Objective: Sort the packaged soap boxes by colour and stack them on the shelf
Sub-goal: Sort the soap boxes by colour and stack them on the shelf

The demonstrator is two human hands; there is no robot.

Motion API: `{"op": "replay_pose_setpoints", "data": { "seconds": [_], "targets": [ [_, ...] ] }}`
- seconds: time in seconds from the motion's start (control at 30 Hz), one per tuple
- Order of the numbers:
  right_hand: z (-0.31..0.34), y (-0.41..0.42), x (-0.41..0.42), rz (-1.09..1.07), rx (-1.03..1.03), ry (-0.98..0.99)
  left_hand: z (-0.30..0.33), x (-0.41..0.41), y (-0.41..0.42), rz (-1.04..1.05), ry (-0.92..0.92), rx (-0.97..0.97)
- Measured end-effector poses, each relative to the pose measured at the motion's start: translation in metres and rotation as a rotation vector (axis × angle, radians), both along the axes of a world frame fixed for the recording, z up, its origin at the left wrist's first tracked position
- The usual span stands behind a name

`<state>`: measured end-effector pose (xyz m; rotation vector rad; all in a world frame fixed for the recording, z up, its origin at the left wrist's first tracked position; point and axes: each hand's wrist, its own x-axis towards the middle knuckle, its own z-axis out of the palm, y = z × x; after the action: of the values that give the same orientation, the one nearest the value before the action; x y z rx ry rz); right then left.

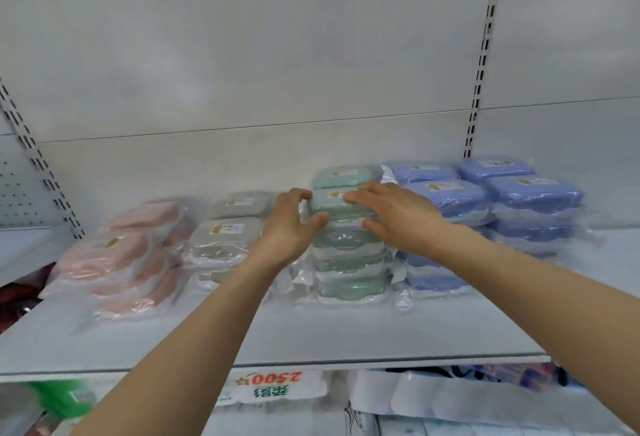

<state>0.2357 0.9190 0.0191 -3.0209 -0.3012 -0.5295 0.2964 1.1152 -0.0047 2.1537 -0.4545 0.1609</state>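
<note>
2 hands steady our top green box (332,202): left hand (287,224) grips its end, right hand (394,217) lies flat, squaring it between grey stack (225,238) and blue stack (446,196).

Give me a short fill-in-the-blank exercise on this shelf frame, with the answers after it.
1. Both hands rest on the top box of the ____ stack.
2. The grey boxes stand between the green stack and the ____ ones.
3. The blue boxes lie to the ____ of the right hand.

Answers: green; pink; right
</note>
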Motion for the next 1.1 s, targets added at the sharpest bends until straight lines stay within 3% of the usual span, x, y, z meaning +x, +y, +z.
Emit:
{"op": "replay_pose_setpoints", "data": {
  "seconds": [0.1,0.27,0.37,0.67,0.8,1.1],
  "targets": [
    [-0.003,0.001,0.002,-0.022,-0.037,-0.027,-0.015,-0.010,-0.004,-0.027,0.233,-0.218],
    [-0.001,0.000,0.006,-0.009,-0.069,-0.042,-0.053,-0.002,-0.013,0.028,0.501,-0.397],
    [0.001,-0.001,0.005,0.000,-0.091,-0.024,-0.055,-0.012,-0.016,-0.057,0.630,-0.478],
    [0.001,-0.019,0.001,0.021,-0.054,0.065,-0.045,-0.022,-0.026,-0.095,0.673,-0.538],
    [0.000,-0.050,-0.003,-0.151,0.086,0.138,-0.047,-0.017,-0.027,-0.048,0.695,-0.551],
    [-0.004,-0.060,-0.004,-0.164,0.042,0.201,-0.032,-0.019,-0.046,-0.090,0.624,-0.542]
  ]
}}
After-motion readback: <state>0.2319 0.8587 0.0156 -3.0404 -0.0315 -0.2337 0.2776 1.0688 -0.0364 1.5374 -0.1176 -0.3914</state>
